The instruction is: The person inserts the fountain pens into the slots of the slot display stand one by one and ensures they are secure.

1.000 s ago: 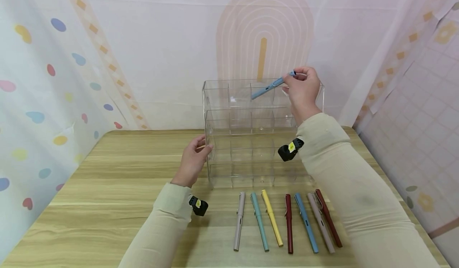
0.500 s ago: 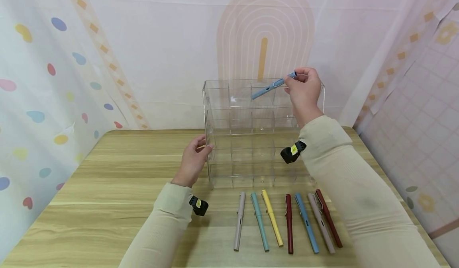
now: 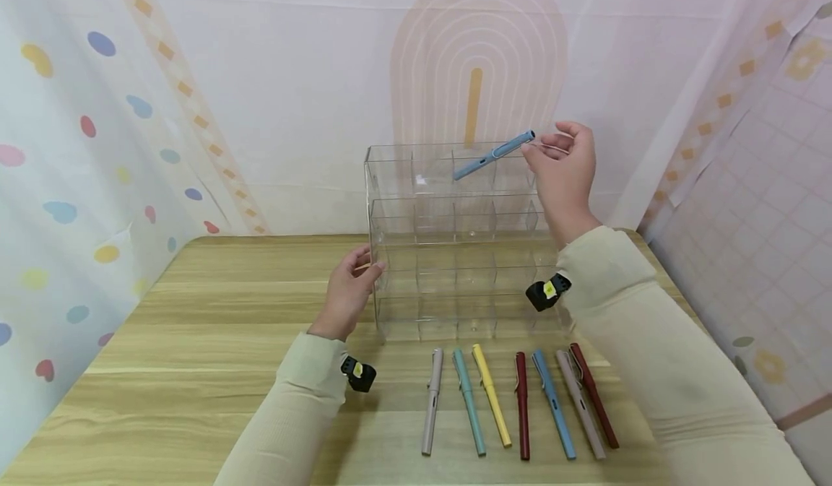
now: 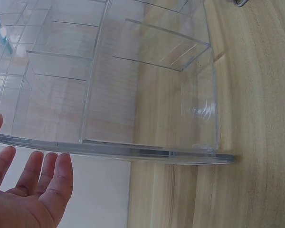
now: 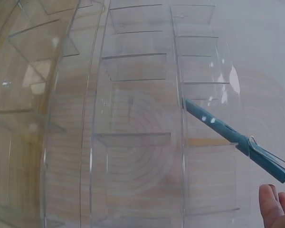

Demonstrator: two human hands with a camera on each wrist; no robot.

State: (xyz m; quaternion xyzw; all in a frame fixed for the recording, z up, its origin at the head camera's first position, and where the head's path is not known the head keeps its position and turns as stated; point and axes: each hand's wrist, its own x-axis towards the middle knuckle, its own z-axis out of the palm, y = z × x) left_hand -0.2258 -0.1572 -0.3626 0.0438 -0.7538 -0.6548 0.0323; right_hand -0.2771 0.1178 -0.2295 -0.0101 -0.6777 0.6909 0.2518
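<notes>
A clear acrylic rack point(image 3: 435, 219) with tiers of small compartments stands on the table. My left hand point(image 3: 347, 291) holds its left side panel, thumb at the front and fingers behind; in the left wrist view those fingers point(image 4: 57, 185) lie along the panel's outer face. A blue pen point(image 3: 494, 155) leans in the top tier, its lower end near a divider and its upper end over the rim toward the right. Beside that upper end, my right hand point(image 3: 567, 175) has its thumb and fingers spread apart, as the blue pen point(image 5: 228, 135) in the right wrist view also shows.
In front of the rack several pens lie in a row on the wooden table point(image 3: 195, 341): grey point(image 3: 432, 403), teal point(image 3: 469, 403), yellow point(image 3: 492, 396), dark red point(image 3: 523, 406), blue point(image 3: 555, 404), mauve point(image 3: 581, 404) and brownish red point(image 3: 594, 396). A patterned curtain point(image 3: 312, 96) hangs behind.
My right hand has let go of the blue pen and drawn back slightly to the right. The pen stays leaning in the top tier. My left hand keeps its place.
</notes>
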